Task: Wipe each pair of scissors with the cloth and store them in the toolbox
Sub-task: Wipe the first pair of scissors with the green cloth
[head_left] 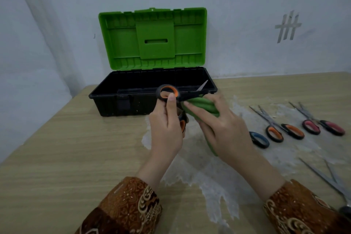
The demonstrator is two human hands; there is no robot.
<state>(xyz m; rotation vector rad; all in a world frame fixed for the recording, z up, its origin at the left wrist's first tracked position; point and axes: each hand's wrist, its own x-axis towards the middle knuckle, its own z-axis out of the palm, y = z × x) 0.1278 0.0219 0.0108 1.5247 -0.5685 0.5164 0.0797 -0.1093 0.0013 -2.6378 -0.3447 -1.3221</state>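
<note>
Scissors [171, 99] getting wiped near the table's back edge.
Left hand [167, 129] gripping handles, right hand [220, 125] squeezing cloth [201, 105] around open blades; a slip risks cutting fingers.

Toolbox [152, 99] centre frame on table [57, 157]; hands [167, 129] below it; scissor pairs [284, 129] lie mid-right.

Orange-handled scissors [168, 92] were held up, blades open, one blade wrapped in a green cloth [201, 106]. The toolbox [152, 91], black with green lid up, stood behind. Four more scissors [284, 129] lay on the counter at right.
</note>
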